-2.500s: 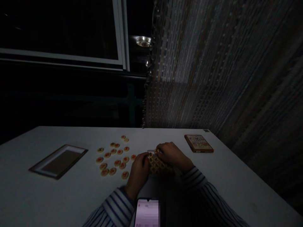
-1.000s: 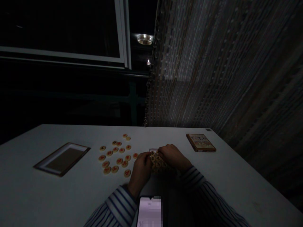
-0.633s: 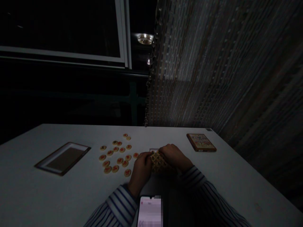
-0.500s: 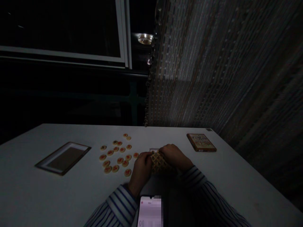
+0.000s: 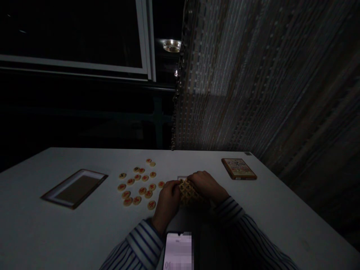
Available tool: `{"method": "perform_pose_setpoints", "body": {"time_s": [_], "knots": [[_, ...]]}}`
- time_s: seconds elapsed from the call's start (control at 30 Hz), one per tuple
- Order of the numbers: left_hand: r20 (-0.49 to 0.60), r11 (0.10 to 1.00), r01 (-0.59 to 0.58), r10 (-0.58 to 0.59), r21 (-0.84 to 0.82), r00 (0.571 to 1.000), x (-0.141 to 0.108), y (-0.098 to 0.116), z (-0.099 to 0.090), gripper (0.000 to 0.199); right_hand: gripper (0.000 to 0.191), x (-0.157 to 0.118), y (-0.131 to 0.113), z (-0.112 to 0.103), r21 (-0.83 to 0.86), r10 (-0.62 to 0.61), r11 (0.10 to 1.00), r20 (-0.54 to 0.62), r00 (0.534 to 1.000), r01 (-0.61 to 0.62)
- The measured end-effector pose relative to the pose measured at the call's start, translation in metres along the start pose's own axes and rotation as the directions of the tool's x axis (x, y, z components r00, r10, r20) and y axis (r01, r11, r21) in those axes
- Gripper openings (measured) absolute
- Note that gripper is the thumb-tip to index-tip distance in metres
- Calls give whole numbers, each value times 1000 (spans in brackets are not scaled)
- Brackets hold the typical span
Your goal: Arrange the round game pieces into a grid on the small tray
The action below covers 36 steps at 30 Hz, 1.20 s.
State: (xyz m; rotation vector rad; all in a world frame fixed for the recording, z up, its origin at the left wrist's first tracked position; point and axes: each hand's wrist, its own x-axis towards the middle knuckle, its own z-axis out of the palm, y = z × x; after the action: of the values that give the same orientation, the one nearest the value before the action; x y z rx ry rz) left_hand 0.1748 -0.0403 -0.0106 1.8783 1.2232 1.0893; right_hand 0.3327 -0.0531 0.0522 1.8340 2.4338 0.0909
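Several round pieces with dark characters [image 5: 188, 192] sit packed in rows in a small box between my hands. My left hand [image 5: 169, 200] is closed at the box's left side, its thumb and finger at the upper left piece. My right hand [image 5: 207, 184] curls over the far right part of the same rows, fingertips down on the pieces near the back edge. Whether either hand grips a single piece is hidden in the dim light. Left of my left hand, several loose round pieces [image 5: 142, 190], mostly with red characters, lie scattered on the white table [image 5: 92, 232].
An open shallow tray [image 5: 78, 189] lies at the left of the table. A flat printed box [image 5: 239, 168] lies at the back right. A lit phone [image 5: 177, 251] is at the near edge. Behind the table hangs a string curtain [image 5: 219, 93] beside a dark window.
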Motion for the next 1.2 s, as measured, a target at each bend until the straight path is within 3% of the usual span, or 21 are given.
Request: {"method": "perform_pose_setpoints", "body": {"time_s": [1.2], "knots": [[0,1000,20,-20,-20,1000,1,-1,1,23,25,0,0,1,-16,-31,999,-38,999,30]]}}
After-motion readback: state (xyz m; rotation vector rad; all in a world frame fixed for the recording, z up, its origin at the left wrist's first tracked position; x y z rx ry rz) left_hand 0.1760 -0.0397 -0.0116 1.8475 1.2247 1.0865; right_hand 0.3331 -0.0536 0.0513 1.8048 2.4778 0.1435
